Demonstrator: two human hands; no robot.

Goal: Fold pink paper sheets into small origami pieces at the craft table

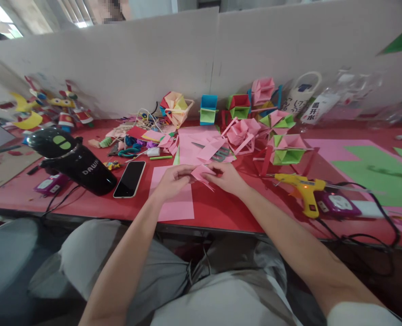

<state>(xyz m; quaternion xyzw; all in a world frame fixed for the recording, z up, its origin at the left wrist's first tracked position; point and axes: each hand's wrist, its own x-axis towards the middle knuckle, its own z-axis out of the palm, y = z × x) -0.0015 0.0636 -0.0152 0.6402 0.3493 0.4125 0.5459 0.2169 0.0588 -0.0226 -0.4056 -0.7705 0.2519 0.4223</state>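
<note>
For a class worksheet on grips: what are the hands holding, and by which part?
A small folded pink paper: the left hand has its left edge, the right hand its right side.

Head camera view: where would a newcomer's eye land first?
Probably on the centre, where the left hand and right hand hold a folded pink paper above the red table. Next, perhaps, on the yellow glue gun to the right, its small orange light glowing, and the black tumbler marked DAWN at the left.
</note>
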